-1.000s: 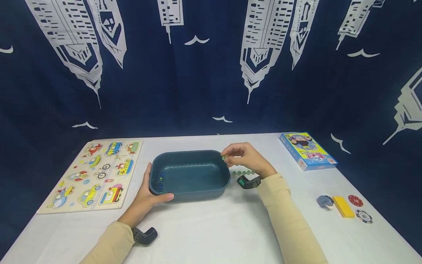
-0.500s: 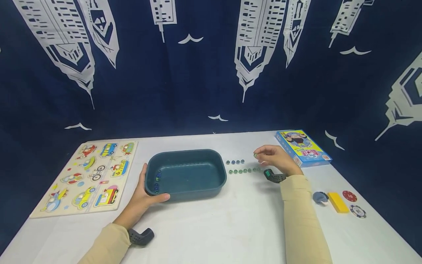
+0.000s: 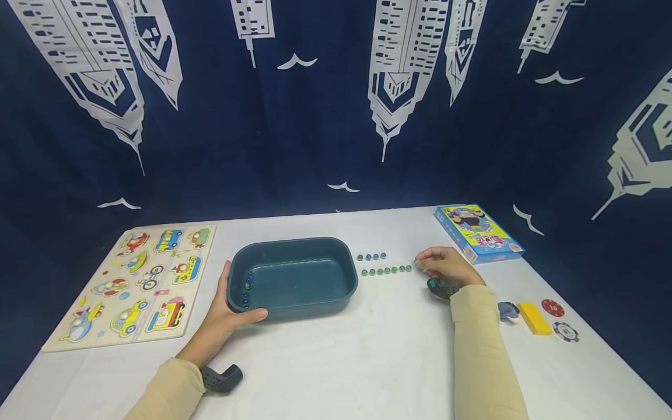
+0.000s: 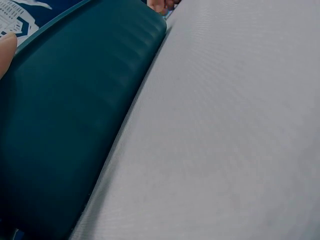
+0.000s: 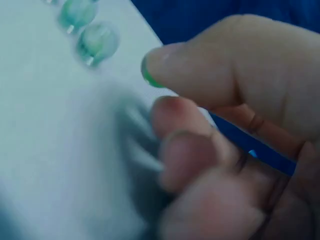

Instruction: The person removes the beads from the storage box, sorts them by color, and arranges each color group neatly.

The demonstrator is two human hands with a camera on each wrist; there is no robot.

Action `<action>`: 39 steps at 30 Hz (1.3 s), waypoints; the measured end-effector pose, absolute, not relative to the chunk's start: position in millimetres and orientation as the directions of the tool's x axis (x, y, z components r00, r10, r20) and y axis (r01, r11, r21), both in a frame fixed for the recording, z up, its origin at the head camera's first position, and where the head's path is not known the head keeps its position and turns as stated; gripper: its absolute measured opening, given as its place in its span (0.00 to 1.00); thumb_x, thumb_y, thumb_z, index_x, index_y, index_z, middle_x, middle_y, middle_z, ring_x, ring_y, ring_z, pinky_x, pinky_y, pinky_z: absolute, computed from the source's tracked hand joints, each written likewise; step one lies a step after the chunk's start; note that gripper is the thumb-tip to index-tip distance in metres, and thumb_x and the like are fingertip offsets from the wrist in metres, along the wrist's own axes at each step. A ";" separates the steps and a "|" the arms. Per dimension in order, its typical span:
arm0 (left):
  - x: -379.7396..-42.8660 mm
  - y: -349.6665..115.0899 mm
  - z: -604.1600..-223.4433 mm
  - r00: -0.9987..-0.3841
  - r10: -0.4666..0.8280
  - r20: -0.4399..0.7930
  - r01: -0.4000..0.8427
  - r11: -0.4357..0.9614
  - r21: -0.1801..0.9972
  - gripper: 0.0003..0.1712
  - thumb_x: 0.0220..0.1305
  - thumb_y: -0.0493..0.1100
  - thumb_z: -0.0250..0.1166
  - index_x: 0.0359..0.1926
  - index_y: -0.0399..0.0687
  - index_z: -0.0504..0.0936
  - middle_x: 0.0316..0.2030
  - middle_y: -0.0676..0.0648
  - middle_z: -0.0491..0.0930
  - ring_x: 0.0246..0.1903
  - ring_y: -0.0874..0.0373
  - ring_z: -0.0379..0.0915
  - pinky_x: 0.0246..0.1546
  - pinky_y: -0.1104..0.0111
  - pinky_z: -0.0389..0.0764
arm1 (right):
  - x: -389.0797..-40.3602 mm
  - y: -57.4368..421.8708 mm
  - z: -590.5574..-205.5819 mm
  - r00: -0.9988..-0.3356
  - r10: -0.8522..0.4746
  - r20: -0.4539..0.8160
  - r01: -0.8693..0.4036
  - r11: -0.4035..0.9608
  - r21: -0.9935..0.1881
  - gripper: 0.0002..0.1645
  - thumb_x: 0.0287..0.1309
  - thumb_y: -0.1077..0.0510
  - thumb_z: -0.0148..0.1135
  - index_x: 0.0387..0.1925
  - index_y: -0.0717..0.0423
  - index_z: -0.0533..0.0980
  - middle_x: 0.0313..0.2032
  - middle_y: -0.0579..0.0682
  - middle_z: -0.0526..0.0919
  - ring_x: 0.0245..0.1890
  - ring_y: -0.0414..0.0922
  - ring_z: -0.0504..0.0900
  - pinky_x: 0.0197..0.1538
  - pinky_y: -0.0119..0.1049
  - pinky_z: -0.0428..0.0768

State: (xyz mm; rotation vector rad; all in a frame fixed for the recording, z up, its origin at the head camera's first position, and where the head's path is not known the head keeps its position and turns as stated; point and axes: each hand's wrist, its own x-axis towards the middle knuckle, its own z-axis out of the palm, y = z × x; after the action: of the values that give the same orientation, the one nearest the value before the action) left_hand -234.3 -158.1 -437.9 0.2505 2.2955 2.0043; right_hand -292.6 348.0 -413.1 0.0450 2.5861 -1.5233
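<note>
A dark teal plastic basin (image 3: pixel 310 309) stands on the white table, with several blue marbles (image 3: pixel 246 300) inside near its left end. My left hand (image 3: pixel 216 321) grips that end, thumb over the front rim and fingers along the left side. To the right of the basin runs a row of green marbles (image 3: pixel 387 270), with a shorter row of bluish marbles (image 3: pixel 375 256) behind it. My right hand (image 3: pixel 446 265) is at the right end of the green row. In the right wrist view it pinches a green marble (image 5: pixel 147 74), mostly hidden by the thumb.
A wooden picture puzzle board (image 3: pixel 136 286) lies on the left. At the back right is a blue and yellow box (image 3: pixel 479 232). Nearer on the right are a small grey-blue object (image 3: pixel 508 311), a yellow block (image 3: pixel 535 318), a red chip (image 3: pixel 553 308) and a white-and-dark chip (image 3: pixel 566 332).
My right hand has moved from the basin's right rim, rightward and then down to the end of the green row, carrying the green marble. My left hand keeps its grip on the basin.
</note>
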 end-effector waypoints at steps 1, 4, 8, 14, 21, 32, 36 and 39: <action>-234.2 -158.2 -438.0 -0.983 0.177 0.045 0.069 0.128 0.989 0.78 0.46 0.38 0.79 0.79 0.63 0.27 0.79 0.49 0.27 0.77 0.47 0.18 0.72 0.38 0.28 | -292.9 348.3 -414.6 -0.989 -0.040 -0.141 0.103 0.492 -0.865 0.19 0.62 0.58 0.66 0.50 0.67 0.79 0.25 0.46 0.78 0.26 0.41 0.73 0.31 0.29 0.76; -233.7 -158.4 -437.7 -0.984 0.172 0.044 0.068 0.133 0.989 0.78 0.46 0.38 0.79 0.79 0.62 0.27 0.79 0.49 0.27 0.77 0.46 0.18 0.72 0.38 0.28 | -293.8 348.1 -418.1 -0.989 -0.010 -0.146 0.120 0.518 -0.847 0.18 0.61 0.57 0.67 0.49 0.65 0.81 0.22 0.44 0.76 0.23 0.40 0.72 0.28 0.29 0.72; -232.9 -158.8 -437.0 -0.984 0.172 0.039 0.062 0.134 0.989 0.77 0.47 0.39 0.79 0.79 0.62 0.27 0.79 0.50 0.26 0.77 0.47 0.17 0.72 0.38 0.28 | -294.7 346.7 -419.4 -0.990 0.002 -0.144 0.122 0.539 -0.833 0.18 0.59 0.58 0.68 0.48 0.64 0.82 0.23 0.43 0.77 0.22 0.40 0.71 0.26 0.29 0.72; -232.2 -160.0 -437.3 -0.984 0.177 0.035 0.059 0.129 0.990 0.77 0.48 0.39 0.79 0.79 0.63 0.26 0.79 0.50 0.25 0.76 0.46 0.16 0.71 0.37 0.28 | -296.8 345.0 -419.1 -0.989 -0.001 -0.148 0.123 0.553 -0.824 0.17 0.58 0.59 0.68 0.47 0.65 0.83 0.24 0.44 0.79 0.21 0.40 0.71 0.26 0.29 0.73; -232.9 -160.4 -437.9 -0.984 0.175 0.046 0.066 0.113 0.991 0.77 0.48 0.38 0.79 0.79 0.62 0.27 0.79 0.51 0.26 0.77 0.47 0.17 0.72 0.38 0.28 | -297.4 342.3 -413.5 -0.989 -0.005 -0.150 0.123 0.546 -0.829 0.20 0.60 0.57 0.68 0.51 0.63 0.80 0.27 0.47 0.78 0.25 0.42 0.73 0.29 0.31 0.74; -232.7 -161.1 -437.3 -0.983 0.177 0.049 0.070 0.114 0.991 0.78 0.47 0.38 0.79 0.79 0.62 0.26 0.79 0.51 0.25 0.76 0.48 0.16 0.72 0.39 0.28 | -293.3 292.6 -359.4 -0.981 -0.190 0.046 -0.132 0.466 -0.875 0.20 0.64 0.54 0.65 0.52 0.62 0.79 0.35 0.55 0.80 0.26 0.46 0.74 0.37 0.37 0.79; -233.2 -159.7 -437.4 -0.984 0.172 0.046 0.067 0.119 0.991 0.78 0.46 0.38 0.79 0.79 0.62 0.27 0.79 0.50 0.26 0.77 0.48 0.18 0.72 0.39 0.28 | -293.6 261.1 -349.6 -0.936 -0.337 0.098 -0.231 0.380 -0.896 0.15 0.64 0.58 0.64 0.50 0.61 0.80 0.33 0.48 0.82 0.25 0.44 0.74 0.33 0.36 0.79; -234.1 -158.0 -437.2 -0.984 0.174 0.039 0.062 0.129 0.990 0.78 0.46 0.39 0.80 0.79 0.63 0.28 0.79 0.51 0.27 0.77 0.48 0.18 0.72 0.39 0.29 | -293.6 236.4 -348.4 -0.899 -0.424 0.106 -0.262 0.327 -0.908 0.15 0.64 0.60 0.64 0.50 0.64 0.80 0.34 0.49 0.83 0.25 0.43 0.75 0.32 0.34 0.79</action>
State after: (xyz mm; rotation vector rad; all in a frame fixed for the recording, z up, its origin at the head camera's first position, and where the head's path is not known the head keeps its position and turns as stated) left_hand -234.1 -158.0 -437.2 0.2399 2.2943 2.0048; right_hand -293.6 236.4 -348.4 -0.6344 2.4328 -1.6198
